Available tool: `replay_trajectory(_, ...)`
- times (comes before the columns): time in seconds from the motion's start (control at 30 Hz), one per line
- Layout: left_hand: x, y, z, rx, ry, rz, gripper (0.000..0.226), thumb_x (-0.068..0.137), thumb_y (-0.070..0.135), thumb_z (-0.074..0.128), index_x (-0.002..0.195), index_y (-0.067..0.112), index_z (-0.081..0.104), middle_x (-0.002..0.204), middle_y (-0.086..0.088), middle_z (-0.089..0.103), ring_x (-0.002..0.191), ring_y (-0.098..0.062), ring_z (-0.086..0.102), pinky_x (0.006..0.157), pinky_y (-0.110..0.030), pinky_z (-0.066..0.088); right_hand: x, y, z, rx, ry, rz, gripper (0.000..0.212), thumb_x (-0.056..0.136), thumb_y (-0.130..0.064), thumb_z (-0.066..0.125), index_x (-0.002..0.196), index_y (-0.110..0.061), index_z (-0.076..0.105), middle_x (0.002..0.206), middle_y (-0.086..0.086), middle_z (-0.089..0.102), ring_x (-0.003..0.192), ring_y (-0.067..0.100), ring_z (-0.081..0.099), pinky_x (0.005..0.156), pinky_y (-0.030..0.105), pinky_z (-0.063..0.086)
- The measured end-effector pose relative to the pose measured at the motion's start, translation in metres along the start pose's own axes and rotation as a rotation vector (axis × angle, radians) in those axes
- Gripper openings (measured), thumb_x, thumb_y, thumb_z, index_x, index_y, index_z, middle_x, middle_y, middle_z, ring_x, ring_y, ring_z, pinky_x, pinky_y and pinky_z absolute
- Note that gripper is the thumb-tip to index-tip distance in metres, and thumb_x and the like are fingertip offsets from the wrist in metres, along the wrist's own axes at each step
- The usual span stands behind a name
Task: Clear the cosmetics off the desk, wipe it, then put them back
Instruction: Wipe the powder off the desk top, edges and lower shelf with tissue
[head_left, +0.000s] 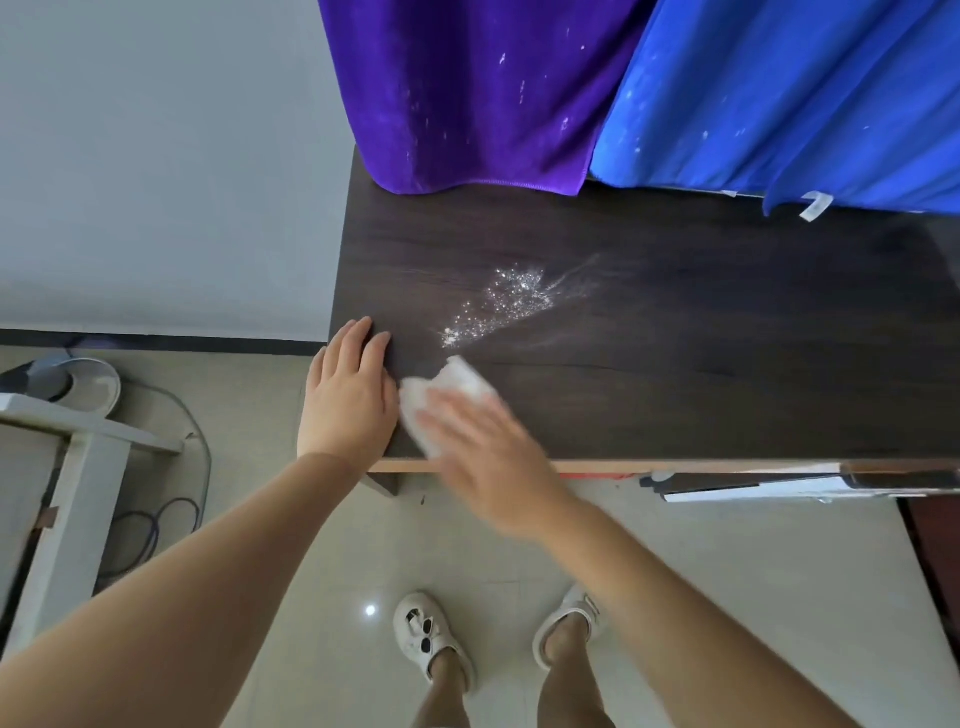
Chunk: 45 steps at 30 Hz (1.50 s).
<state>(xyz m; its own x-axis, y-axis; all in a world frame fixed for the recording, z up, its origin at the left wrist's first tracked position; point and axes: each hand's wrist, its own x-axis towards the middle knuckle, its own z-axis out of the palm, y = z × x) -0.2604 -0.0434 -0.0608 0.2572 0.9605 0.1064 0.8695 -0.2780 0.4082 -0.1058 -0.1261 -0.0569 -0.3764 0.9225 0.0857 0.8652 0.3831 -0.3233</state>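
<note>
White wiping cloth (447, 395), bunched into a soft wad, lies on the dark wood-grain tabletop (727, 353) near its front left corner, pressed down under the right hand (488, 452). That hand is blurred; its fingers look fairly straight and spread, laid flat over the near part of the cloth with the palm down, and the right forearm runs in from the lower right. The left hand (347, 395) rests flat just beside the cloth at the tabletop's left edge, fingers straight and close together pointing away from the person, holding nothing; part of the palm overhangs the corner, and the left forearm comes in from the lower left. Beyond the cloth, towards the middle of the tabletop, a patch of glittering silver specks (504, 301) sits with pale streaks trailing to its right. A purple drape (467, 93) and a blue drape (779, 104) hang over the far edge; a small white tag (814, 205) on the blue one bears no readable writing. Below, on the pale tiled floor (727, 571), the person's feet wear white sandals (423, 634).
</note>
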Motion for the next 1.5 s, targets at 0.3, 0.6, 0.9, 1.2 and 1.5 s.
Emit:
replay_trajectory(0.3,0.001,0.002,-0.001,0.019,-0.005,0.013,0.038,0.088,0.012,0.039,0.122,0.0,0.05,0.134,-0.022,0.046,0.128,-0.037,0.036,0.106,-0.051,0.029,0.006,0.12,-0.036,-0.252,0.197,1.036,0.065,0.088,-0.038,0.003,0.14,-0.007,0.027,0.148,0.011,0.025,0.134,0.029,0.029,0.114,0.055,-0.004)
replay_trajectory(0.6,0.001,0.001,-0.002,0.017,-0.016,0.011,0.037,0.088,0.006,0.042,0.124,-0.001,0.048,0.137,-0.022,0.043,0.13,-0.037,0.033,0.108,-0.049,0.026,0.0,0.057,-0.035,0.046,0.013,-0.048,0.043,0.101,-0.021,0.018,0.137,-0.007,0.037,0.144,0.012,0.039,0.14,0.015,0.021,0.116,0.045,0.013)
replay_trajectory(0.9,0.001,0.002,-0.003,0.035,-0.021,0.002,0.042,0.086,0.014,0.036,0.124,0.001,0.049,0.136,-0.02,0.045,0.129,-0.036,0.035,0.108,-0.048,0.027,0.037,0.169,-0.059,-0.118,0.206,1.143,0.054,0.099,-0.032,0.018,0.145,-0.006,0.015,0.155,0.011,0.012,0.14,0.028,0.013,0.114,0.051,0.004)
replay_trajectory(1.2,0.001,0.003,-0.003,0.034,-0.018,-0.012,0.041,0.086,0.012,0.035,0.121,0.001,0.05,0.135,-0.021,0.046,0.128,-0.036,0.036,0.107,-0.048,0.028,0.063,0.072,-0.039,0.169,-0.033,-0.044,0.042,0.099,-0.023,0.031,0.138,-0.01,0.039,0.146,0.009,0.039,0.138,0.019,0.021,0.116,0.04,0.012)
replay_trajectory(1.5,0.001,0.002,-0.002,0.051,-0.045,-0.014,0.048,0.085,0.022,0.025,0.122,0.002,0.05,0.136,-0.018,0.045,0.128,-0.034,0.036,0.106,-0.05,0.03,0.043,0.175,-0.052,0.01,0.299,0.917,0.053,0.08,0.003,0.038,0.133,-0.004,0.036,0.143,0.017,0.032,0.131,0.037,0.029,0.114,0.051,0.014)
